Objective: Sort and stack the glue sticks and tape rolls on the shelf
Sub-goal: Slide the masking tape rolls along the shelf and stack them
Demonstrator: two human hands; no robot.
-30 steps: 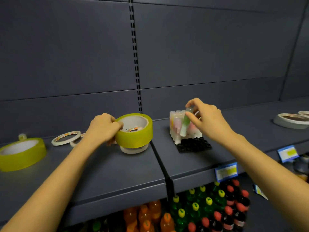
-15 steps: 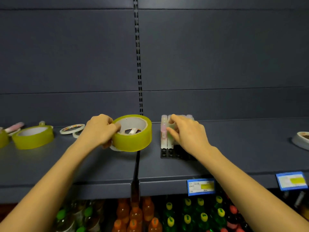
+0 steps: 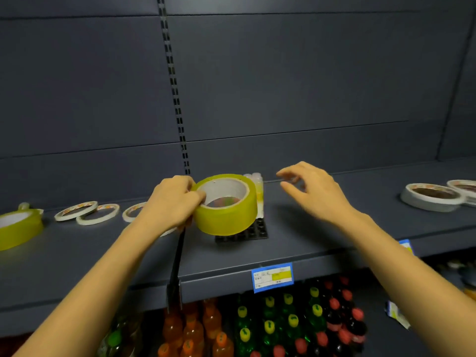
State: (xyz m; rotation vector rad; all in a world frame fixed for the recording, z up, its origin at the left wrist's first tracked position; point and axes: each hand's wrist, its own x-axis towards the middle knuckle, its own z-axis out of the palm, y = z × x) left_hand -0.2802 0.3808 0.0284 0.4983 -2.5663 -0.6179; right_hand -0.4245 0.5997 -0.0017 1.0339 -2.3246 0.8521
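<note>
My left hand (image 3: 173,202) grips a wide yellow tape roll (image 3: 226,205) by its left rim and holds it above the shelf (image 3: 304,243), in front of the glue sticks. The glue sticks (image 3: 257,188) stand upright in a black tray (image 3: 247,231); the roll hides most of them. My right hand (image 3: 313,190) hovers empty to the right of the sticks, fingers loosely curved. Thin white tape rolls (image 3: 87,213) lie flat at the left. Another yellow roll (image 3: 18,228) sits at the far left.
Flat white tape rolls (image 3: 432,197) lie at the far right of the shelf. A slotted upright (image 3: 175,99) divides the grey back panel. A blue and yellow price tag (image 3: 272,276) hangs on the shelf lip. Coloured bottles (image 3: 270,328) fill the shelf below.
My right hand has left the glue sticks and moved right, now empty and open. My left hand has carried the yellow roll to the right, in front of the glue sticks.
</note>
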